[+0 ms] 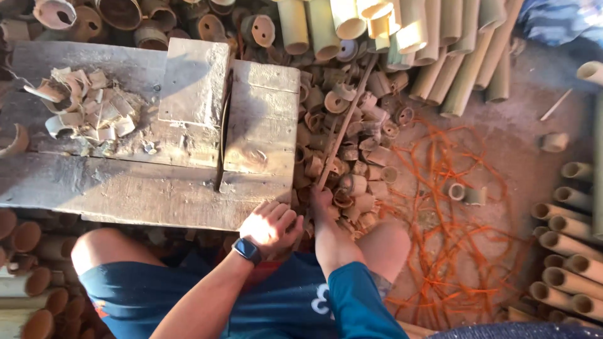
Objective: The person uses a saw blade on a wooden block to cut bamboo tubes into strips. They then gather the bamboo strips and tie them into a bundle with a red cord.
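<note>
1. Weathered grey wood makes up the low plank workbench [125, 188] filling the left and centre of the frame; two thick square wooden blocks [260, 119] lie side by side on its right end, and a heap of pale curled bamboo offcuts [88, 107] sits at its upper left.
2. The left hand [271, 225], a dark smartwatch [247, 250] on its wrist, rests knuckles-up at the bench's lower right edge, fingers curled; whether it grips anything cannot be told.
3. Just right of it, the right hand [321, 202] is closed around the lower end of a long thin bamboo stick [345, 119], which slants up and right across the centre toward the top of the frame.
4. The stick lies over a dense pile of short cut bamboo rings [352, 150] that crowds the ground right of the bench and hides the stick's lower tip.
5. Long pale green bamboo tubes [440, 50] fan out along the upper edge, their far ends cut off; more tubes [565, 276] stack at the lower right.
6. Tangled orange twine [452, 251] sprawls over bare earth in the right centre, the only open ground.
7. Brown bamboo cups [25, 276] fill the lower left, partly hidden by the person's knee and blue shorts [138, 301].
</note>
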